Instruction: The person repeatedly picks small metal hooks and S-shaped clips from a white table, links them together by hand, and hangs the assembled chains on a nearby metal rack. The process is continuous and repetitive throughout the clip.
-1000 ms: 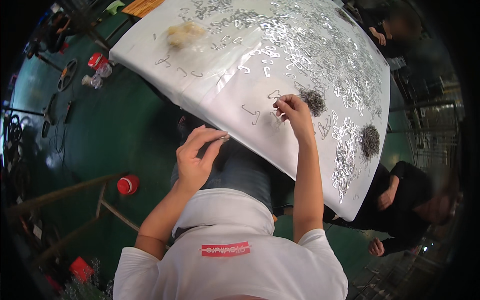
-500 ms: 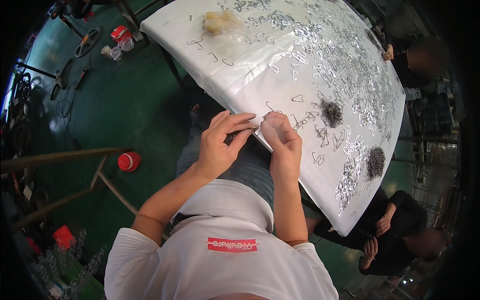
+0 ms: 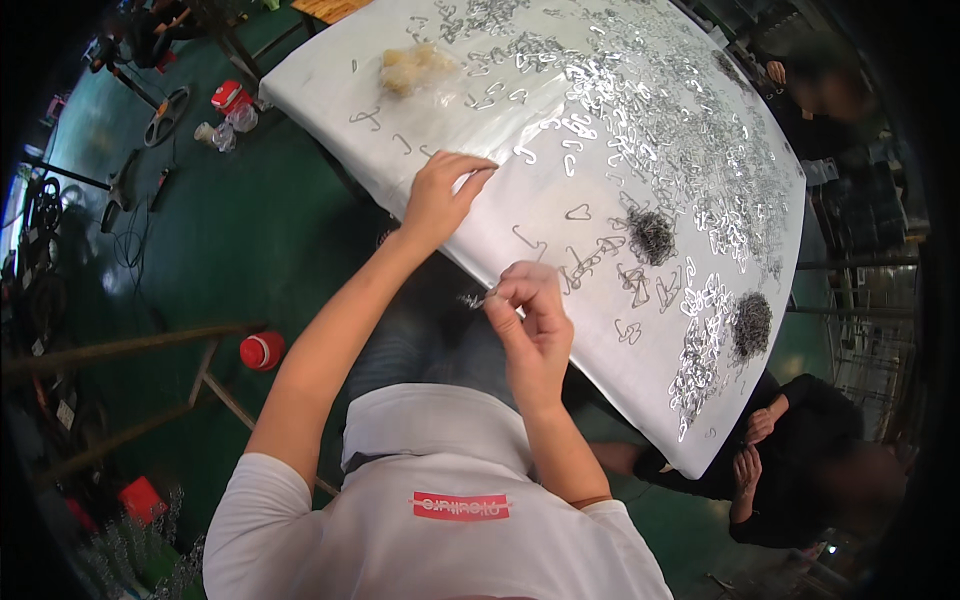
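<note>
My left hand (image 3: 446, 198) is over the near edge of the white-covered table (image 3: 440, 130), its thumb and fingertips brought together in a pinch. Whatever may be between them is too small to make out. A bright bent wire hook (image 3: 525, 155) lies just beyond those fingertips. Closer to my body, beside the table edge, my right hand (image 3: 532, 320) is closed, with a small shiny metal wire piece (image 3: 471, 300) poking out from its thumb and fingers; its exact form is blurred. Loose wire hooks (image 3: 592, 262) lie to the right of my hands.
Many metal hooks (image 3: 690, 150) cover the far table. Dark piles of small metal pieces (image 3: 651, 236) stand among them, and a clear bag with yellowish contents (image 3: 415, 72) lies far left. Two people are at the right side. A wooden frame (image 3: 130, 347) and red jug (image 3: 262, 351) are left.
My hands, together half a second ago, have parted. The left has gone up and away over the table; the right has come down and left with the metal piece.
</note>
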The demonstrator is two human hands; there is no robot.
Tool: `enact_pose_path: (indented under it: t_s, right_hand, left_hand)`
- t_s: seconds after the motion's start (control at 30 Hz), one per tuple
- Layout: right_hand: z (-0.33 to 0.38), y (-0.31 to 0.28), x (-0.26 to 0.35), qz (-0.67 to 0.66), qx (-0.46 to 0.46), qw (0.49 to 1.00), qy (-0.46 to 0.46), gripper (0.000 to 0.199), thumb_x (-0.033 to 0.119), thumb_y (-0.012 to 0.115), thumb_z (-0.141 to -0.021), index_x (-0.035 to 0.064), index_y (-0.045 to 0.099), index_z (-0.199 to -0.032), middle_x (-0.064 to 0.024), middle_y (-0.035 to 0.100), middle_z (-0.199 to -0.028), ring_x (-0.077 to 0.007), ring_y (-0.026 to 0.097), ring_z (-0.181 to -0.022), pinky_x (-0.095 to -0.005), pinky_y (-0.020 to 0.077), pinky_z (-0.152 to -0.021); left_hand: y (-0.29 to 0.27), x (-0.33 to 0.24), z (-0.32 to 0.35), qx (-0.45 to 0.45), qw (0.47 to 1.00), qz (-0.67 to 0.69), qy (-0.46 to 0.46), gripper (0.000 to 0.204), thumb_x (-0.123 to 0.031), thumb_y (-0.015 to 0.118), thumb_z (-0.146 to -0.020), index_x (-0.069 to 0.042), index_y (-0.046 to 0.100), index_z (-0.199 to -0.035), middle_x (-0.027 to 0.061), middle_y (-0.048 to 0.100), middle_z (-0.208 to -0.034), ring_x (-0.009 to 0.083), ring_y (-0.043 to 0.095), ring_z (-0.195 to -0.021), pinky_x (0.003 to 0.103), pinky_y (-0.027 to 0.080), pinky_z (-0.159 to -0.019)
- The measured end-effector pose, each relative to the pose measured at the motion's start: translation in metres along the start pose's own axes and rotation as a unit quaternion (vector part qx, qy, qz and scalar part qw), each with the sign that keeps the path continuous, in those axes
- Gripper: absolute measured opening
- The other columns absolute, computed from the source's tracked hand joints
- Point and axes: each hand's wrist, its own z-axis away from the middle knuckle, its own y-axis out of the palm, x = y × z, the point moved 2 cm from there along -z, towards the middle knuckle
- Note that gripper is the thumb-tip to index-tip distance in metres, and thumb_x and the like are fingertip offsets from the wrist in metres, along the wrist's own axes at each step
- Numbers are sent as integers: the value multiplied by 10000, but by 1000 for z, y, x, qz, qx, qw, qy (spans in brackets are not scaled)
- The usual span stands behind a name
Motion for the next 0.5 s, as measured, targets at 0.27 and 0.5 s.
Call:
enact_pose_path:
  t_s: [0.27,0.5]
  right_hand:
    - [5,1,-7,27,7,1000,-11,59,6,660,-845,12,619,-887,-53,488,-1039,-115,501,-866,-242,435,-757]
    - [7,-6,-12,23,-12,999,26,81,76,689,-827,36,645,-882,-64,542,-1015,-204,554,-923,-287,435,-833]
  left_hand:
    - [94,49,-82,155,969,-193,-4,218,-248,723,-743,-78,703,-879,79,677,-926,263,617,-903,371,486,-798]
    - [54,24,-64,216,962,-40,-164,185,-204,736,-725,-77,705,-856,95,711,-894,167,673,-804,359,503,-745]
